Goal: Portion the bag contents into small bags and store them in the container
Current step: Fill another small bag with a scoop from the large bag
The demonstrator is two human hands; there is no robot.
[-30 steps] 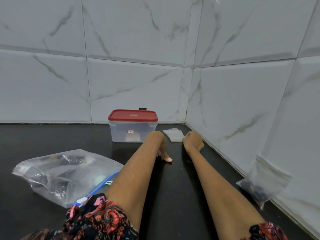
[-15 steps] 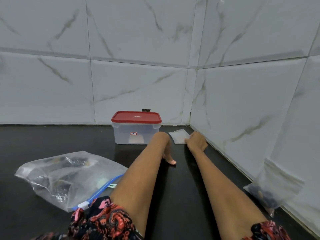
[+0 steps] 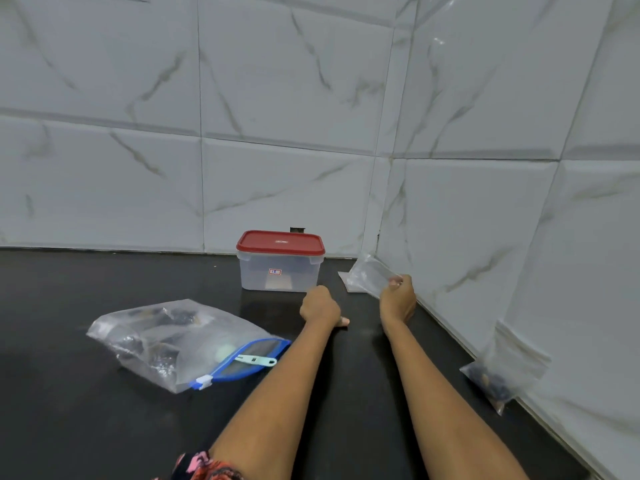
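Observation:
A large clear zip bag (image 3: 180, 341) with a blue slider lies on the black counter at the left, dark contents inside. A clear container (image 3: 280, 270) with a red lid stands shut near the back wall. My right hand (image 3: 398, 297) pinches a small empty clear bag (image 3: 370, 277), lifted off a flat stack of small bags (image 3: 346, 282) in the corner. My left hand (image 3: 320, 306) rests on the counter in front of the container, fingers curled under, holding nothing. A small filled bag (image 3: 498, 372) leans against the right wall.
White marble-pattern tiled walls meet in a corner behind the container and run along the right side. The black counter (image 3: 69, 393) stretches left and toward me. Patterned sleeves show at the bottom edge.
My right hand reached the stack of small bags, took hold of one and lifted it up. My left hand stayed on the counter. The camera view shifted slightly.

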